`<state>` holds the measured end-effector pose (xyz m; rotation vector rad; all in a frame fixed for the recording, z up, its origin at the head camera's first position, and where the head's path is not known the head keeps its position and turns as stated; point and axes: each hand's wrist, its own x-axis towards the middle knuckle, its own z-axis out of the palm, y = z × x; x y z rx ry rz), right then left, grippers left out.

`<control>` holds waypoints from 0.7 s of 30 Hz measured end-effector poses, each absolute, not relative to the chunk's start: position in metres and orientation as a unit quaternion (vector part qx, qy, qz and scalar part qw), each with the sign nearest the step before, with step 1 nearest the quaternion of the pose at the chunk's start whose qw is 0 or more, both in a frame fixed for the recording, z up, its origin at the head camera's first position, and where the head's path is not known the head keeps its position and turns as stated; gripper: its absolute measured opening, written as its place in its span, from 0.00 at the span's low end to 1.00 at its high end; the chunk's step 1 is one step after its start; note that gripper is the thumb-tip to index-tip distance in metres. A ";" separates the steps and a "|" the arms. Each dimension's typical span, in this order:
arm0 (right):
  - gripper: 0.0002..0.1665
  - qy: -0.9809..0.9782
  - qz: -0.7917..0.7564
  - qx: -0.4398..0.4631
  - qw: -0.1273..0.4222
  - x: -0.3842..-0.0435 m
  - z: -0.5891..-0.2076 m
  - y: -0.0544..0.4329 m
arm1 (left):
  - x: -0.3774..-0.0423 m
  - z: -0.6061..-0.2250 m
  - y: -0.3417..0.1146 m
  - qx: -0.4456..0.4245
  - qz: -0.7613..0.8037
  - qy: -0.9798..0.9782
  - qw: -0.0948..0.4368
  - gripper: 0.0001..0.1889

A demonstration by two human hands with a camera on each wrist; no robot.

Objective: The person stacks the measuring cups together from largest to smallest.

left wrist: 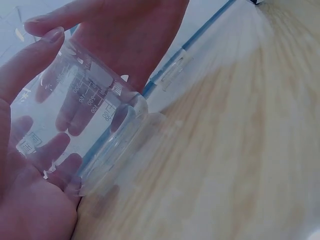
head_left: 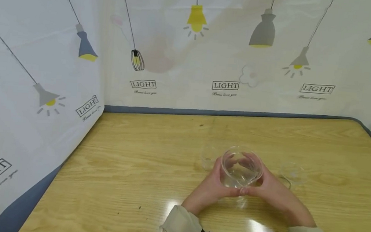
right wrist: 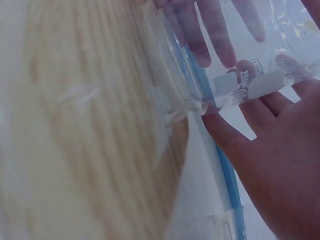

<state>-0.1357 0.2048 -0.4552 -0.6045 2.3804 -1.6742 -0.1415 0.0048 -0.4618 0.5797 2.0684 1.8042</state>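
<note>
A clear glass beaker [head_left: 241, 172] stands upright between both hands in the head view. My left hand [head_left: 210, 188] grips its left side and my right hand [head_left: 273, 190] its right side, fingers curved around the wall. The thumbs come together at the near side. Printed graduation marks and a white patch show on the beaker [left wrist: 82, 95] in the left wrist view. Its base is close over the wooden table [left wrist: 215, 150]. Seen from the right wrist, the right hand [right wrist: 280, 155] wraps the wall, with the other hand's fingers visible through the glass.
Behind the left hand sits another clear glass vessel [head_left: 208, 158]. A low clear glass piece [head_left: 293, 172] lies to the right, beyond the right forearm. White cloth [head_left: 177, 56] printed with lamps borders the table at the back and left.
</note>
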 end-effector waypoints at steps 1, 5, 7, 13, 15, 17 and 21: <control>0.54 0.802 -0.557 -0.198 0.085 -0.135 -0.455 0.205 | -0.142 -0.464 0.005 0.206 0.633 0.728 0.164 0.48; 0.54 0.819 -0.534 -0.188 0.094 -0.133 -0.450 0.208 | -0.145 -0.473 0.006 0.207 0.625 0.735 0.161 0.49; 0.55 0.827 -0.520 -0.190 0.100 -0.131 -0.445 0.210 | -0.145 -0.474 0.006 0.207 0.627 0.733 0.163 0.49; 0.51 0.844 -0.492 -0.193 0.095 -0.125 -0.425 0.219 | -0.142 -0.464 0.005 0.203 0.637 0.723 0.174 0.49; 0.48 0.842 -0.494 -0.195 0.092 -0.124 -0.422 0.223 | -0.139 -0.457 0.003 0.202 0.635 0.724 0.176 0.49; 0.46 0.838 -0.500 -0.198 0.091 -0.124 -0.420 0.226 | -0.137 -0.450 0.002 0.203 0.636 0.723 0.179 0.49; 0.42 0.836 -0.503 -0.202 0.083 -0.123 -0.418 0.229 | -0.135 -0.443 0.002 0.209 0.637 0.719 0.182 0.48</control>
